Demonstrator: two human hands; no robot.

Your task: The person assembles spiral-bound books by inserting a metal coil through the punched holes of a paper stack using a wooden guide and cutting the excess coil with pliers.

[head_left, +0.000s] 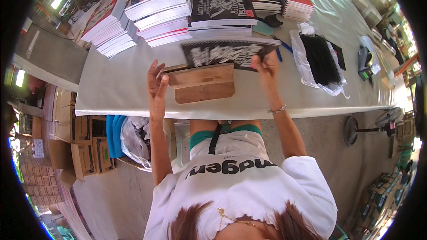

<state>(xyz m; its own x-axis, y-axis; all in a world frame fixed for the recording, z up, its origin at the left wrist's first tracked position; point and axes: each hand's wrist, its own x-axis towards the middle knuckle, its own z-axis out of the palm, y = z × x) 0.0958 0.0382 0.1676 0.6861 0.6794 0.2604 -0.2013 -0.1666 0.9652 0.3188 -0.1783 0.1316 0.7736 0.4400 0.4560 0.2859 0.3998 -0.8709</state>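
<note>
My right hand (267,62) pinches the right end of a black book (218,53) with white lettering and a pale spine-like edge. The book is smeared by motion and tilted above the table, just behind a brown wooden block (204,83) with an angled, stepped face. At the block's left end is my left hand (156,80), its fingers spread and curved upward with the thumb apart. Its thumb is close to the wood; whether it touches cannot be told.
Across the back of the white-covered table (120,89) stand stacks of books (158,9), including black ones (222,11) and orange ones (291,0). To the right lie black bristle-like strips (320,58) in clear plastic and a dark handheld device (364,62). Cardboard boxes (84,151) sit at lower left.
</note>
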